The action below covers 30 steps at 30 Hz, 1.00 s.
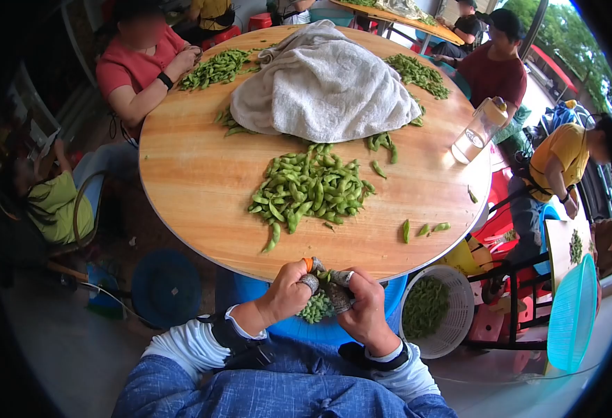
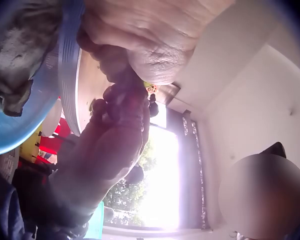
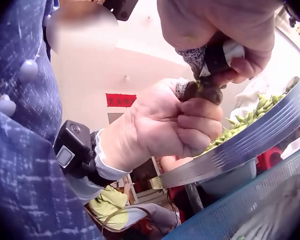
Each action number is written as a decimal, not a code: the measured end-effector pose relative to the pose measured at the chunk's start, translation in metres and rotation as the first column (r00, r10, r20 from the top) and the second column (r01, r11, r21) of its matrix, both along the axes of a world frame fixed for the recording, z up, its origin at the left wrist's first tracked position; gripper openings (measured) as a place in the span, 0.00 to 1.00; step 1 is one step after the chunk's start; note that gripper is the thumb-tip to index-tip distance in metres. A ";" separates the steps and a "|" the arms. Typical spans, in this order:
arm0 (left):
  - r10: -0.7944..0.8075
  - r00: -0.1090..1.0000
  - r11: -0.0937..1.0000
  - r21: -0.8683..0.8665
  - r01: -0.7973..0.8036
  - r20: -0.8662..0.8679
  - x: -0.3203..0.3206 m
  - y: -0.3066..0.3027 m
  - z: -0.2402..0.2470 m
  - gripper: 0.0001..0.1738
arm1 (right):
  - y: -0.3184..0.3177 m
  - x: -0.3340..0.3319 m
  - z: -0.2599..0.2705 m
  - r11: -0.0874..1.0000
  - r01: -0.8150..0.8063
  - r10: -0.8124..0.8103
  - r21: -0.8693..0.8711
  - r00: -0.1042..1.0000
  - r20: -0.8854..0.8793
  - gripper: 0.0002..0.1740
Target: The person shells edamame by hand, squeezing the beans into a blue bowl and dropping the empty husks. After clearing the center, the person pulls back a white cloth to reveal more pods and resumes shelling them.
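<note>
— What did the person have in hand just then?

— One green pod [image 1: 325, 277], held at the bottom centre of the head view, just off the near edge of the tabletop [image 1: 194, 181]. The left hand [image 1: 285, 292] and right hand [image 1: 362, 310] met over it, fingers [image 1: 309, 282] curled and pinching it from both sides, with wrapped tips.

— How would a thing like that handle?

— Light and soft, I'd say, with a fuzzy skin that gives and firm beans inside. It is easy to crush, and it could get slippery if it was damp. I'd take it by the two ends, thumbs at the seam, much as those hands had it.

— What was under them?

— A blue basin [image 1: 389, 292] right below, with a green heap [image 1: 316, 308] in it. I couldn't tell whether that was beans or pods.

— And round about?

— A pile of pods [image 1: 309, 188] lay mid-frame on the tabletop, above the hands, and a grey towel [image 1: 323, 83] was bunched up beyond it. A few loose pods [image 1: 405, 230] lay to the right, and a clear jug [image 1: 479, 129] stood at the right rim. A white basket [image 1: 459, 327] with greens in it stood low at the lower right. Other people sat at the far side. Nothing stood between the hands and the pile.
</note>
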<state>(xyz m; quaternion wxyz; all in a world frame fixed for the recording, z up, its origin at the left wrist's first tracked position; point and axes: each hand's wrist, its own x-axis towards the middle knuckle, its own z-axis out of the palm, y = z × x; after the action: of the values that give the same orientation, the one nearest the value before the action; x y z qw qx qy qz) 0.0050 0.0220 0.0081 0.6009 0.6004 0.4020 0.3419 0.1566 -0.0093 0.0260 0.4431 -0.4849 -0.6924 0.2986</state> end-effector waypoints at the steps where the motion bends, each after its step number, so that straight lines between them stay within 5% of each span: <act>1: -0.010 0.999 0.999 -0.034 0.012 0.047 -0.001 0.000 -0.009 0.09 | 0.000 0.001 -0.001 1.000 -0.005 0.005 -0.004 1.000 0.018 0.12; 5: -0.071 0.996 0.996 0.049 0.074 -0.060 -0.005 0.002 0.000 0.07 | 0.000 0.006 -0.011 0.996 0.006 -0.016 -0.091 0.994 -0.107 0.10; 7: -0.063 0.995 0.997 -0.044 0.066 0.078 -0.011 0.004 0.003 0.07 | 0.001 0.010 -0.016 0.980 0.010 -0.054 -0.199 0.975 -0.217 0.09; 12: -0.164 0.981 0.984 -0.055 0.170 0.109 -0.010 0.005 0.005 0.12 | 0.001 0.010 -0.003 0.983 -0.122 0.118 -0.140 0.992 -0.035 0.05; 16: -0.282 0.951 0.920 -0.243 0.306 0.129 -0.014 0.012 0.007 0.07 | 0.007 0.021 -0.001 0.922 -0.275 0.217 -0.273 0.950 -0.226 0.06; 19: -0.302 0.938 0.913 -0.231 0.336 0.170 -0.015 0.011 0.009 0.03 | 0.008 0.025 -0.004 0.866 -0.335 0.200 -0.371 0.912 -0.357 0.06; 25: -0.241 0.957 0.945 -0.185 0.269 0.160 -0.011 0.007 0.002 0.10 | 0.011 0.023 0.000 0.951 -0.238 0.252 -0.200 0.967 0.049 0.08; 30: -0.175 0.955 0.948 -0.222 0.230 0.239 -0.007 0.002 -0.006 0.13 | 0.008 0.023 0.002 0.953 -0.158 0.158 -0.259 0.987 -0.021 0.11</act>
<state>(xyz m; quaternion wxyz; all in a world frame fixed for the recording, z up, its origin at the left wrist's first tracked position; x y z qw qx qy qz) -0.0022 0.0236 0.0024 0.7432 0.5182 0.3095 0.2886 0.1794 -0.0017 0.0275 0.3504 -0.4820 -0.6837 0.4213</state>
